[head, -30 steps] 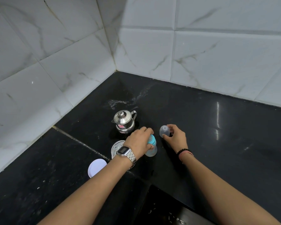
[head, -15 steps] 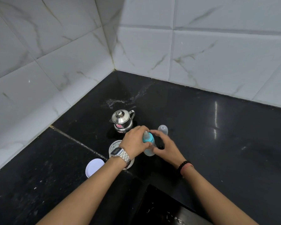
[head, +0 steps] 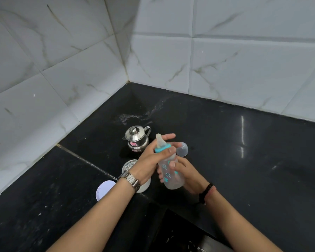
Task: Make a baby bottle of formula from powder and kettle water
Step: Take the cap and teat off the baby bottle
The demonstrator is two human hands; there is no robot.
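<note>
At frame centre the baby bottle (head: 168,171) is held tilted above the black bench (head: 244,170). The left hand (head: 153,159) grips its neck under the teal collar; the right hand (head: 185,174) curls round its body. The left hand partly hides the powder jar (head: 130,165).

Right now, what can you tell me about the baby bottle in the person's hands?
The baby bottle is clear plastic with teal leaf prints, a teal collar and a pale nipple, uncapped. It is held tilted above the black counter, nipple pointing up and away. The left hand grips its neck by the collar; the right hand grips the body.
</note>
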